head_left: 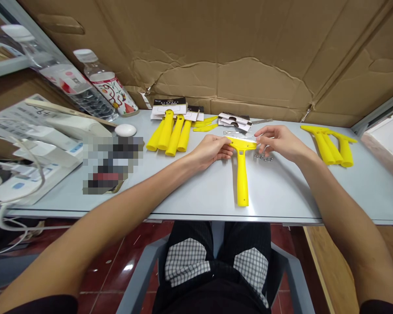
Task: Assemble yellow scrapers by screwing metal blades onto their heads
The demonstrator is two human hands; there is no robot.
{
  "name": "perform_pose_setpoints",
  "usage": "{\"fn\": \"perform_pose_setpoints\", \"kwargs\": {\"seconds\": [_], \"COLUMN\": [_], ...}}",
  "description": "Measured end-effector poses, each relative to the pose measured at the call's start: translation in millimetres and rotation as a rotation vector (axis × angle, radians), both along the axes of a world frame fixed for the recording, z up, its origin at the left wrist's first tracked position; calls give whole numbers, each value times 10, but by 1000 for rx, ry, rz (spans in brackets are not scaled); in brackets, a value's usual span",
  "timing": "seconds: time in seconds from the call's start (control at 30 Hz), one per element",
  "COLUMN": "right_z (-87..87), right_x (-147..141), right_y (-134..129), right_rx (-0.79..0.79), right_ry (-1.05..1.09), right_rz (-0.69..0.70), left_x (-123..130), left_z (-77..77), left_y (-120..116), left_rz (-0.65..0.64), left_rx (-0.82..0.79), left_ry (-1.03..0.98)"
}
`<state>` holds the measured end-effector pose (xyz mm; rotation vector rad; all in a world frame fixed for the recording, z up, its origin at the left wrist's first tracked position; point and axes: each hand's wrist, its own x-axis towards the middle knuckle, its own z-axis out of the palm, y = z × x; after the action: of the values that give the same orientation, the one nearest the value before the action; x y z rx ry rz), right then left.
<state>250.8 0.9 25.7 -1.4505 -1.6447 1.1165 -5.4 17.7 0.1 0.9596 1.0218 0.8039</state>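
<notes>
View: head camera, looking down on a pale grey bench (196, 196) and the person's two forearms.

Left hand (212, 150): fingers closed together and curled round the left end of the yellow scraper's head.

Right hand (280, 141): fingers loosely bent, tips at the right end of that head; whether they pinch the metal blade (239, 134) or only touch it, I cannot tell.

Yellow scraper (241, 183): lies on the bench between the hands, handle toward the person, the blade along its head.

Screws (263, 155): a small heap just beside the scraper's head, under the right hand.

Done and left: this scraper has a blade at its head. The yellow handles (170, 133) in a row on the left and the yellow handles (329, 146) in a heap on the right show none.

Printed cards (234, 121): a stack behind the scraper; more printed cards (168, 107) stand behind the row.

Containers: two clear plastic bottles (103, 83) with white caps at the far left; their contents are hard to tell. No tray or box holds the parts.
</notes>
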Motion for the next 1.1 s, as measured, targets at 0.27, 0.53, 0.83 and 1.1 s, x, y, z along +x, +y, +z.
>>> {"fn": "perform_pose_setpoints", "kwargs": {"seconds": [0.27, 0.53, 0.83, 1.1], "right_z": [85, -10, 30, -60], "right_x": [383, 325, 175, -269], "right_y": [92, 103, 31, -141], "right_rx": [268, 168, 420, 566], "right_ry": [-779, -795, -562, -229], "right_rz": [132, 256, 122, 152], "left_x": [2, 8, 32, 83], "left_z": [7, 33, 8, -70], "left_y": [-14, -27, -73, -168], "left_rz": [-25, -30, -51, -131], "left_rx": [30, 35, 71, 117], "left_ry": [30, 32, 33, 0]}}
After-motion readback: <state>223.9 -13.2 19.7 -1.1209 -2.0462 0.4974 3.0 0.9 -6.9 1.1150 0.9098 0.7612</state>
